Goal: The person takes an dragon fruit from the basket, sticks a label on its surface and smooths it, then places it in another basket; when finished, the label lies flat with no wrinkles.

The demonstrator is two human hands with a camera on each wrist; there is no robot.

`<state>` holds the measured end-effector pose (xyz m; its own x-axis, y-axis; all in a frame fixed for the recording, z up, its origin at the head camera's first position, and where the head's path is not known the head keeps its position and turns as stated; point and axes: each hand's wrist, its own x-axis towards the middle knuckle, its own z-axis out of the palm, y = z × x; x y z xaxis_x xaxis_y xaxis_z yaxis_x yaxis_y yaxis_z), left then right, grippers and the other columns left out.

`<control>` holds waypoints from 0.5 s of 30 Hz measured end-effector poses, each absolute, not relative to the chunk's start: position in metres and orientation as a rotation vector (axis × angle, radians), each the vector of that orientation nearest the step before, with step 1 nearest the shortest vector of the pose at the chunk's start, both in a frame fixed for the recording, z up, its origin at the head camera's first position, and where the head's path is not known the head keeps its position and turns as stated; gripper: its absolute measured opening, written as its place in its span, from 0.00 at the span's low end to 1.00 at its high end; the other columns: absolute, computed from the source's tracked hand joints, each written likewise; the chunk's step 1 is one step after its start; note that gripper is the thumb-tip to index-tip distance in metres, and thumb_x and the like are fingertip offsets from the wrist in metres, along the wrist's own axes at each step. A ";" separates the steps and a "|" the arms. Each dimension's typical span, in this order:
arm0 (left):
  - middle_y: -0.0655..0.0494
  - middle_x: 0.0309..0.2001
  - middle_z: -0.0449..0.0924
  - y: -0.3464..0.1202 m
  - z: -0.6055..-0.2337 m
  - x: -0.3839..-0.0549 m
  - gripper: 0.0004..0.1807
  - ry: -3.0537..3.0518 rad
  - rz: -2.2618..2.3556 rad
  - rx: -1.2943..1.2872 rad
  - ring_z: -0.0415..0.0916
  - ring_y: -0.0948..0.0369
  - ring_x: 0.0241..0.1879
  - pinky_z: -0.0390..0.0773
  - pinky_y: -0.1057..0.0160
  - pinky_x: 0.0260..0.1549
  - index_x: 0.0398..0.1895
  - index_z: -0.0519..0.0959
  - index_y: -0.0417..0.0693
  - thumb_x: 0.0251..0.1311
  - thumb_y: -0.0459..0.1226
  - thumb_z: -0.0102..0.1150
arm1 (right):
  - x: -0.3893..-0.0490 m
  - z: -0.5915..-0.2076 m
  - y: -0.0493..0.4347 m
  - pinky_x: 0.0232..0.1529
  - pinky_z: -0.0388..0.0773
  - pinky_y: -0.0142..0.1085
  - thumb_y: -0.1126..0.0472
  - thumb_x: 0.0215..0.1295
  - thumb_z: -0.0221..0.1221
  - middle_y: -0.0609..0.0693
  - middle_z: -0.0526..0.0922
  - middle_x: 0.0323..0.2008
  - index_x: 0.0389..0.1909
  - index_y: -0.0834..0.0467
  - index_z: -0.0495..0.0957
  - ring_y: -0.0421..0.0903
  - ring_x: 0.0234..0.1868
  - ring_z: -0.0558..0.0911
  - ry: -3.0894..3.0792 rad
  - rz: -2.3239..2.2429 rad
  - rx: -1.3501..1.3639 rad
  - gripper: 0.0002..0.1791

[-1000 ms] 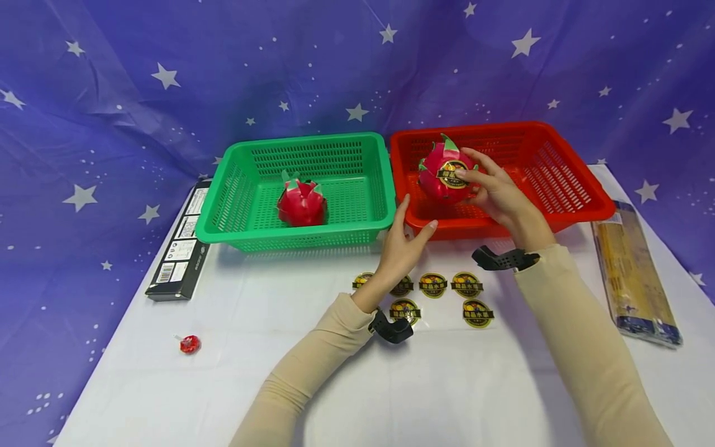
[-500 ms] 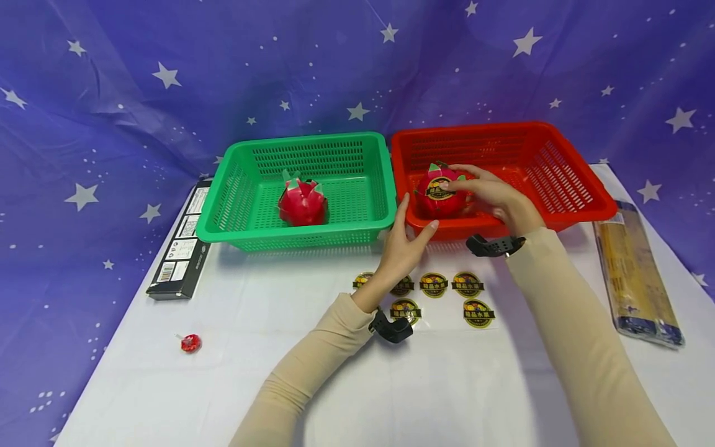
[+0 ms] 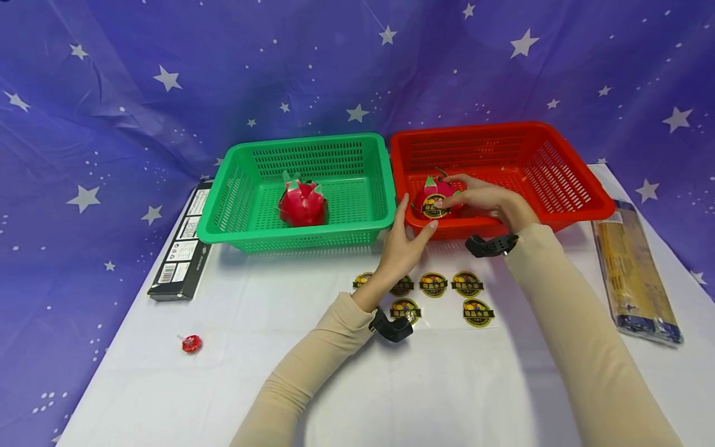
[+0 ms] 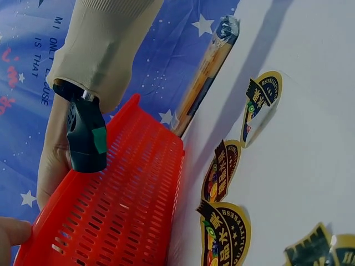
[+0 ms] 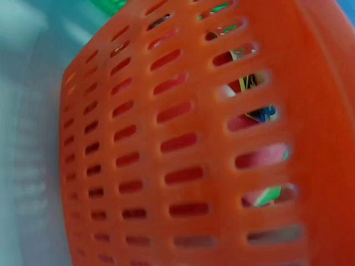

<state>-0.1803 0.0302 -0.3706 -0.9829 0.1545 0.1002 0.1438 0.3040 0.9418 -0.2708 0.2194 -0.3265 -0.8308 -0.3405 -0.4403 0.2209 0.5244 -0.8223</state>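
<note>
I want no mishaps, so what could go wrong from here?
The right hand has its thumb over the sticker on the dragon fruit in the red plastic basket, so it might crease or peel it. The left forearm passes over other stickers on the table, possibly dragging them.

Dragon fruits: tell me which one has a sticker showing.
The dragon fruit in the red basket: a round black-and-gold sticker shows on it. The other fruit, in the green basket, shows none.
</note>
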 end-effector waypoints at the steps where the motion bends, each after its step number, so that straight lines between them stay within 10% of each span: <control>1: 0.47 0.52 0.72 0.030 -0.371 -0.180 0.41 2.526 1.830 0.293 0.57 0.63 0.16 0.60 0.66 0.18 0.70 0.41 0.67 0.59 0.53 0.52 | -0.270 -0.325 0.219 0.61 0.64 0.50 0.48 0.54 0.62 0.58 0.60 0.60 0.70 0.52 0.40 0.53 0.57 0.67 2.205 -1.270 -0.106 0.50; 15: 0.49 0.58 0.70 0.030 -0.371 -0.181 0.41 2.540 1.817 0.295 0.60 0.62 0.21 0.63 0.66 0.24 0.70 0.42 0.68 0.58 0.54 0.52 | -0.265 -0.321 0.213 0.60 0.59 0.50 0.41 0.58 0.55 0.60 0.53 0.65 0.71 0.49 0.32 0.54 0.58 0.62 2.316 -1.040 -0.166 0.51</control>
<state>-0.1808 0.0297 -0.3712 -0.9823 0.1552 0.1050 0.1495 0.3114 0.9384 -0.2648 0.2127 -0.3211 -0.8192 -0.3387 -0.4628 0.1211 0.6867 -0.7168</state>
